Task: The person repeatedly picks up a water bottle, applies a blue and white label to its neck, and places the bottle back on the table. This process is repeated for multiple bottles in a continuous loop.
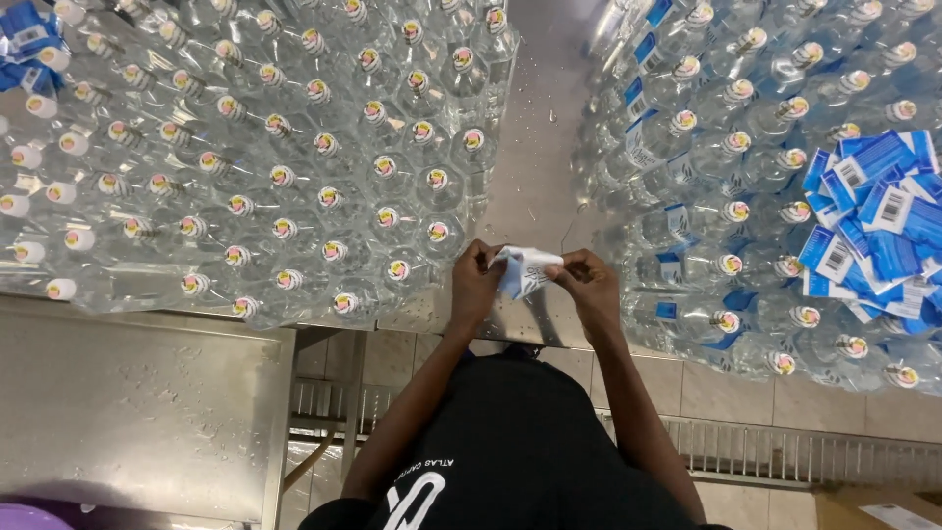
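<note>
1. Label [525,270], blue and white, was pinched between both hands over the steel surface [535,167].
2. Left hand [475,280] and right hand [587,285] each clamped one edge.
3. Right of the label, bottles [726,265] wore labels; left-side bottles [334,167] looked bare.
4. Loose labels [873,226] remained stacked.

Left hand [475,278], right hand [587,280] pinched together
</note>
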